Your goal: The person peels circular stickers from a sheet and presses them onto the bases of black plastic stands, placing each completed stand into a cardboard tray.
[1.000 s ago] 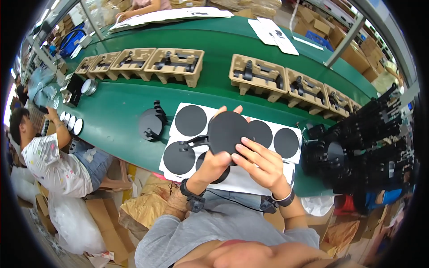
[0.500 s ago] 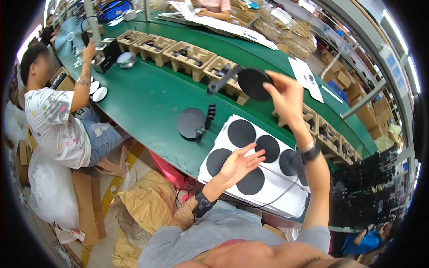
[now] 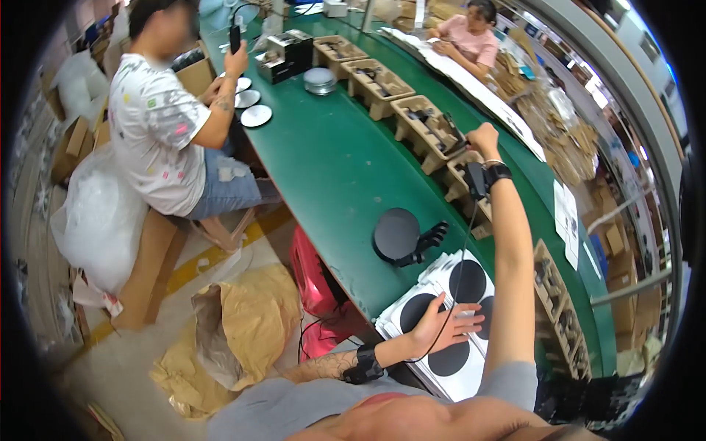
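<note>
My right hand (image 3: 483, 140) is stretched out over the row of pulp trays, its fingers closed on a dark part (image 3: 457, 147) that shows only as a thin edge above one tray (image 3: 423, 132). My left hand (image 3: 445, 325), palm up with its fingers spread, is held above a stack of white sheets (image 3: 441, 273) with black discs (image 3: 467, 281), and holds nothing. A black stand with a round base (image 3: 397, 234) and a jointed arm (image 3: 432, 237) lies on the green table just beyond the sheets.
More pulp trays (image 3: 555, 294) stretch along the green table (image 3: 331, 162). A co-worker (image 3: 165, 125) at the left holds up a black part; another (image 3: 474, 40) sits across the table. Silver discs (image 3: 321, 79) and white discs (image 3: 256, 115) lie farther off. A thin cable (image 3: 462, 275) hangs near my hands.
My right hand has swung away from above the sheets to the trays, carrying the black disc with its arm. My left hand stays open over the sheets. The view has turned left.
</note>
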{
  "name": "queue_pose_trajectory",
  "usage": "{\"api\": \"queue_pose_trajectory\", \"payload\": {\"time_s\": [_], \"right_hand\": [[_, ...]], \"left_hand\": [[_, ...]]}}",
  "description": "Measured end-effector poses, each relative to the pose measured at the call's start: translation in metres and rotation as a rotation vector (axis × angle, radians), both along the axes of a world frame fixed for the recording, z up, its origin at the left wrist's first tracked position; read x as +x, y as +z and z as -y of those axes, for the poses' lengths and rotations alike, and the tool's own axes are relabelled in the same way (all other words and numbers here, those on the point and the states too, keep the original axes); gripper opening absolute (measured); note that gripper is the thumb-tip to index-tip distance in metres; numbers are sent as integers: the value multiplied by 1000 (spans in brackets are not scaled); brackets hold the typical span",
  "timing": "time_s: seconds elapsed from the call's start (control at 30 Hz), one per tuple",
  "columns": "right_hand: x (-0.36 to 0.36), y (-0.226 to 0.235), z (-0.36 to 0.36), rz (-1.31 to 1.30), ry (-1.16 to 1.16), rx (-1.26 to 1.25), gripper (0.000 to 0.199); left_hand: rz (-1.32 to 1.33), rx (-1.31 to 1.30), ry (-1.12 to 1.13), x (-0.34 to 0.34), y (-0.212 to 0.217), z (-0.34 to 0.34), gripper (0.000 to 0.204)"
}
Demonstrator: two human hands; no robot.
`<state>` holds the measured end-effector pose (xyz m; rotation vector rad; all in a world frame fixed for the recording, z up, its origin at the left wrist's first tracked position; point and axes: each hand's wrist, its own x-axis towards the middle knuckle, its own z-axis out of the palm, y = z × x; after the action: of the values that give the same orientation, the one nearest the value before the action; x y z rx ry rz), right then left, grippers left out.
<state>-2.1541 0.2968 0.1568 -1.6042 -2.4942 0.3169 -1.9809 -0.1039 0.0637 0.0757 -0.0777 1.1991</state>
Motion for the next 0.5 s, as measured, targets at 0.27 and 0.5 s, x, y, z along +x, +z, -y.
{"api": "queue_pose_trajectory", "payload": {"time_s": [0.27, 0.5], "right_hand": [[14, -9, -7, 131, 253, 14, 47], [36, -24, 39, 372, 375, 89, 61]], "left_hand": [[13, 116, 13, 18, 0, -17, 73], [-41, 114, 55, 25, -1, -20, 74]]}}
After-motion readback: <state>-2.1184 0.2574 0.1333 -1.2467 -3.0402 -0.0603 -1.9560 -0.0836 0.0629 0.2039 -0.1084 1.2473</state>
